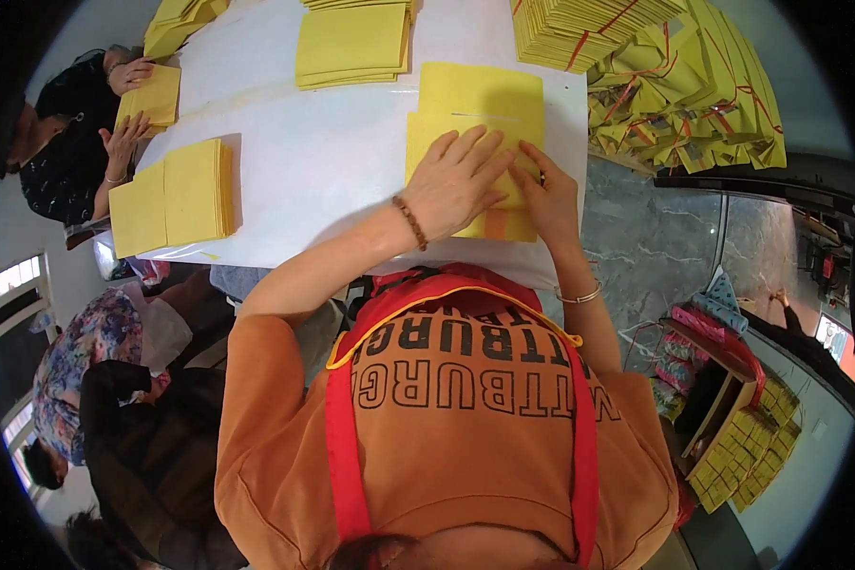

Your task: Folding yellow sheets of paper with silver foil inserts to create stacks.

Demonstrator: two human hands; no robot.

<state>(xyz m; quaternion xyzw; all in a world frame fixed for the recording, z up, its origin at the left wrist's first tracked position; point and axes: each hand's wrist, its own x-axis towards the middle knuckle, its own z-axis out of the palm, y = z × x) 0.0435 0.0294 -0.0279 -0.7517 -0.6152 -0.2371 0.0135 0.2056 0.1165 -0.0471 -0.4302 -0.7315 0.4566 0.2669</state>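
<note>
A yellow folded paper piece (435, 142), like an envelope or paper sleeve, lies in front of me at the near edge of the white table. A second yellow panel (480, 87) extends beyond it, with a thin pale line between the two. My left hand (461, 180) rests flat across the near panel, fingers spread and pointing to the far right. At the panel's right edge is my right hand (549, 195), its thumb and forefinger apart and touching the paper. A darker orange strip shows on the paper below my hands.
On the white table (285, 142) stand yellow paper stacks (195, 195) at left and another stack (351, 43) at the back. Bundles tied with red string (589, 33) pile up at the far right. Across the left side, a co-worker's hands (128, 133) touch a yellow stack.
</note>
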